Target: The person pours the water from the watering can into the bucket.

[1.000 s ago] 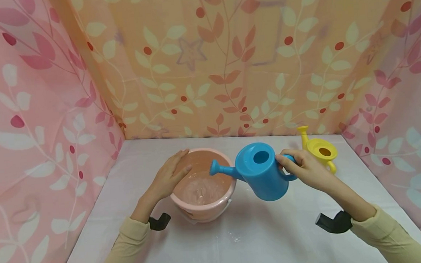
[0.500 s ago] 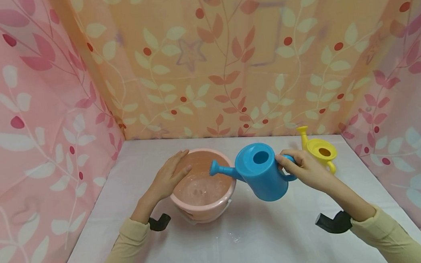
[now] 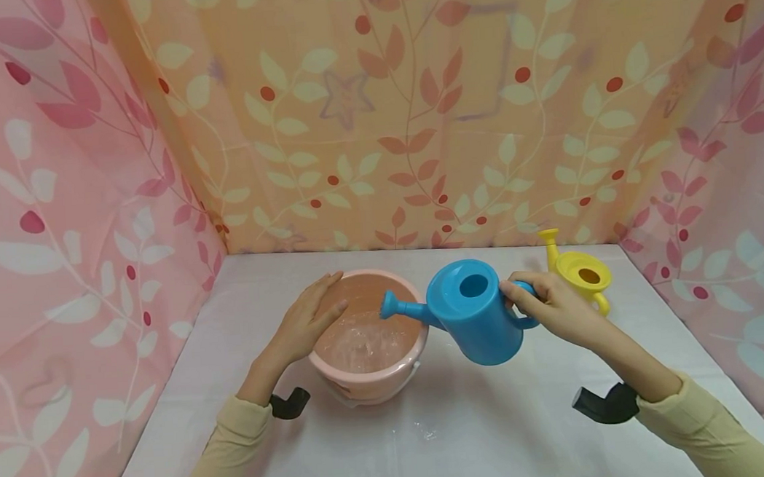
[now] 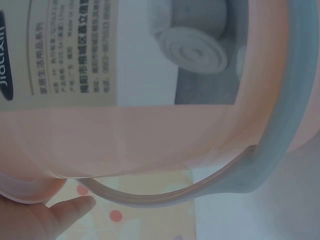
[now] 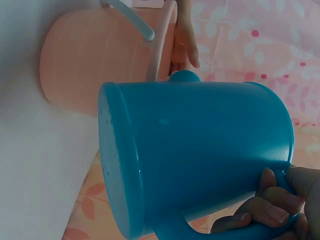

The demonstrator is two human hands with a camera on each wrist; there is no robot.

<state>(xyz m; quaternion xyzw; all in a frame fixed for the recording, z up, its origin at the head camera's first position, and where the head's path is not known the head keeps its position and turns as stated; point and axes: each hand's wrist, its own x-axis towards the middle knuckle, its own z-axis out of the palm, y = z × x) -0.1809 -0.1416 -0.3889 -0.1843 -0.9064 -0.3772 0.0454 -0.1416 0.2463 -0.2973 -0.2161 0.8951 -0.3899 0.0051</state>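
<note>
My right hand [image 3: 550, 305] grips the handle of a blue watering can [image 3: 486, 327], which tilts left with its spout over a pink bucket [image 3: 371, 386]. The can hangs clear of the table. In the right wrist view, fingers [image 5: 275, 202] curl round the handle. Rippling water [image 3: 365, 345] lies inside the bucket, under the spout's rose. My left hand [image 3: 308, 319] rests at the bucket's left rim, fingers mostly straight, with the thumb extended over the opening. One left digit [image 4: 72, 210] shows beside the rim in the left wrist view.
A yellow watering can [image 3: 571, 274] stands at the back right, behind my right hand. Small wet drops [image 3: 425, 431] lie on the white table [image 3: 473, 444] in front of the bucket. Patterned cloth [image 3: 401, 120] walls the back and both sides.
The ripples on the water in the bucket have changed shape. Both hands and the blue watering can have kept their places.
</note>
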